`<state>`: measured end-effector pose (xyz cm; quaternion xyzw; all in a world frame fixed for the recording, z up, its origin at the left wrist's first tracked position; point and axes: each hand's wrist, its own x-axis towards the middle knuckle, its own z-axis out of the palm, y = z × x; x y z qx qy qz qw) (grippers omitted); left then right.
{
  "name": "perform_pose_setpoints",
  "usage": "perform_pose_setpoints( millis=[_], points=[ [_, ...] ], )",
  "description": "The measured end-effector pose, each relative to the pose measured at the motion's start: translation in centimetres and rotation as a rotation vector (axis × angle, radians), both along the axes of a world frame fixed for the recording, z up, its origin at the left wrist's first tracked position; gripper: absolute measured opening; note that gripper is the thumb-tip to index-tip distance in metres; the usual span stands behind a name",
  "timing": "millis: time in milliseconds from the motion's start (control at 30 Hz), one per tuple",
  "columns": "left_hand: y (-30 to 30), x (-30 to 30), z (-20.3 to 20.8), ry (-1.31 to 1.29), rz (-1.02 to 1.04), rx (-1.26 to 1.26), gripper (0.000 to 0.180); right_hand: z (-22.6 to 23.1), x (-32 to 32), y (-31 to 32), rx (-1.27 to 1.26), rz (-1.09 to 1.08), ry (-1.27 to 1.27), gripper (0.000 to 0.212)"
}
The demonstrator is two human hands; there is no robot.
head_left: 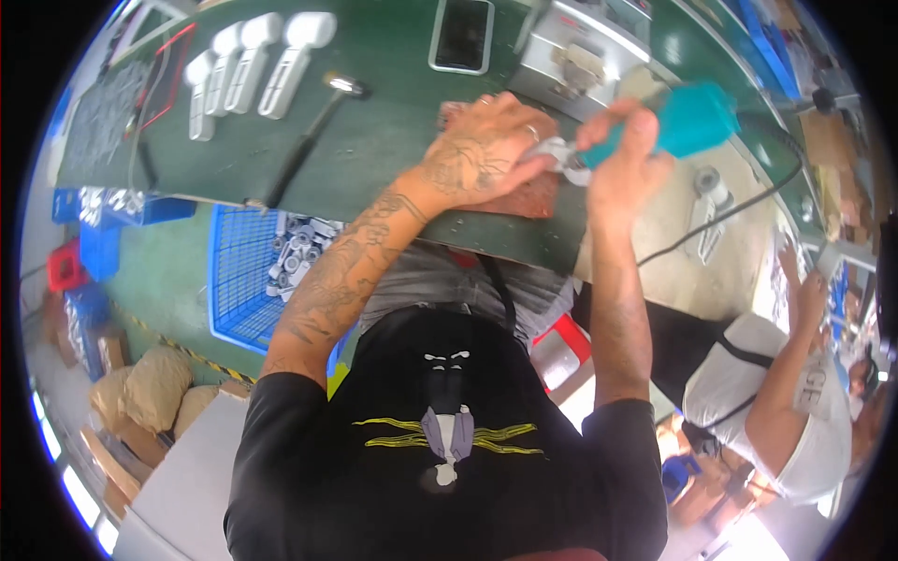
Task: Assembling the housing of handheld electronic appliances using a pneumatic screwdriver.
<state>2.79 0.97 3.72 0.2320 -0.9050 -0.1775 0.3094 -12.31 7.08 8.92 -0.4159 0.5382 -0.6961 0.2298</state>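
My left hand presses down over a reddish block near the bench's front edge. Its fingers close on a small whitish-grey part at the block's right side. My right hand is wrapped round a teal corded power tool, whose narrow end points left at that part. Motion smears the tool and the right fingers, so its exact kind and whether its tip touches the part do not show. A black cable trails from the tool's right end.
Left on the green bench lie several white long-handled pieces and a hammer. A phone and a metal machine sit farther back. Below left, a blue crate holds small grey parts. Another person is at right.
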Motion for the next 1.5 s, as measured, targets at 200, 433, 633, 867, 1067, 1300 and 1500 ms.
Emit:
perform_pose_setpoints(
  millis=[200, 433, 633, 867, 1067, 1300, 1500],
  points=[
    [2.2, 2.2, 1.8, 0.035, 0.024, -0.193, 0.034, 1.9, -3.4, 5.2, -0.275, 0.041, -0.403, 0.07],
    [-5.7, 14.7, 1.5, 0.104, 0.69, -0.252, 0.029, 0.7, -3.3, 8.1, -0.211, -0.023, -0.223, 0.068],
    [-7.5, 20.0, -1.1, -0.193, 0.922, -0.236, 0.029, 0.2, -2.7, 6.3, -0.147, -0.092, -0.114, 0.074],
    [-10.0, 22.1, -1.0, -0.23, 1.006, -0.325, 0.05, -0.9, -4.7, 3.1, -0.135, -0.052, -0.058, 0.069],
    [-12.1, 24.2, -1.0, -0.401, 1.087, -0.044, 0.091, -1.0, -5.8, 1.4, -0.116, -0.094, -0.003, 0.065],
    [-12.0, 25.2, 0.1, -0.485, 1.048, -0.111, 0.096, -0.9, -7.3, -0.2, -0.111, -0.18, 0.065, 0.07],
    [-12.1, 24.3, -0.3, -0.48, 1.077, -0.169, 0.088, -1.6, -8.1, -1.9, -0.148, -0.256, 0.123, 0.066]
  ],
)
